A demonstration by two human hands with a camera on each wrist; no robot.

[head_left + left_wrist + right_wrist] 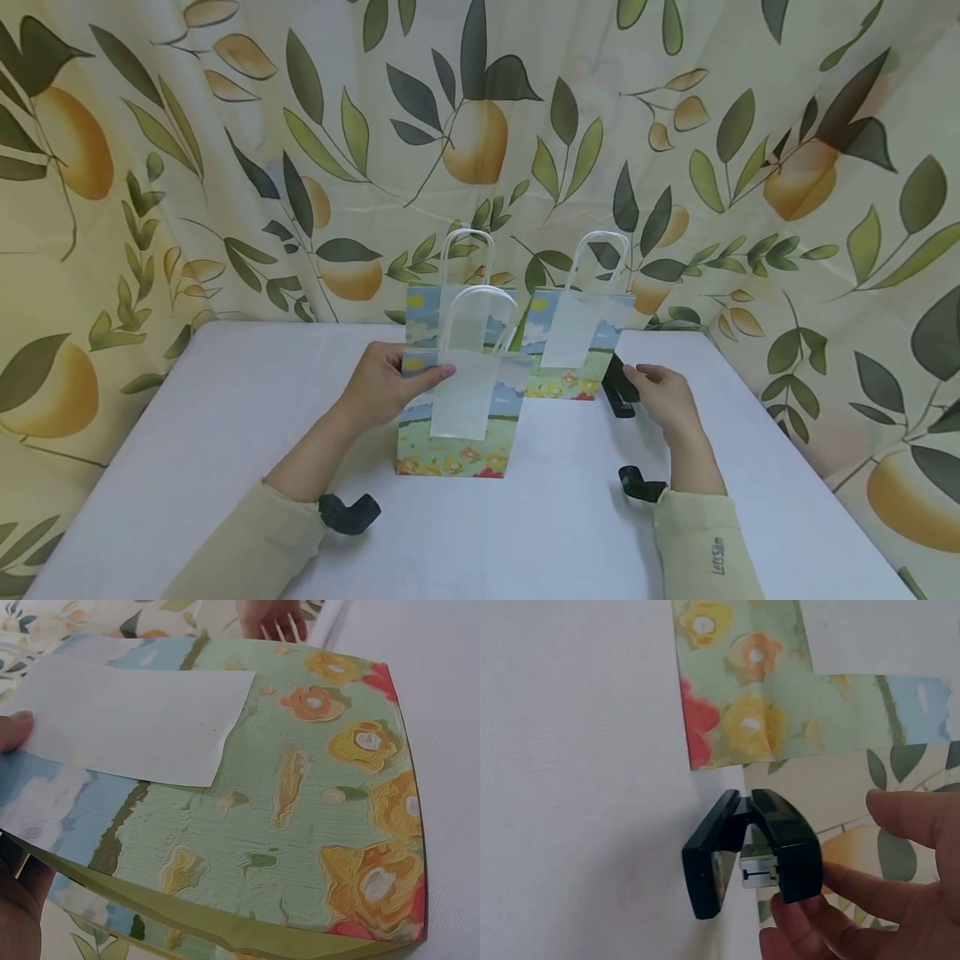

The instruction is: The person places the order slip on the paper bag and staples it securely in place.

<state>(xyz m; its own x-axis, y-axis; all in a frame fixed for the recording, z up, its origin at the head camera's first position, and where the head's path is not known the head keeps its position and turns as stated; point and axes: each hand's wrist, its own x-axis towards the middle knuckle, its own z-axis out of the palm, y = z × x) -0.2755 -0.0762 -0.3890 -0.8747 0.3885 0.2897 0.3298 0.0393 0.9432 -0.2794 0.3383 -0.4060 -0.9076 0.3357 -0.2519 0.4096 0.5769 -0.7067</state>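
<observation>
My left hand (378, 390) grips a paper gift bag (453, 454) by its upper left side, thumb across the front. The bag shows sky, grass and flowers, with a white paper rectangle (135, 720) on its face and white handles on top. In the left wrist view the bag's side looks spread a little apart. At the right, my right hand (666, 398) is beside a black stapler (791, 844). Its fingertips touch the stapler's outer side, while the thumb stands apart from it. The stapler's jaws are spread, showing the metal end.
Behind the held bag is a matching bag (422, 310), partly hidden. Another matching bag (617, 329) is at the back right, left of the stapler. A white cloth covers the table (465, 542). A fruit-patterned curtain (555, 50) hangs behind. Black straps' ends (351, 514) project near the wrists.
</observation>
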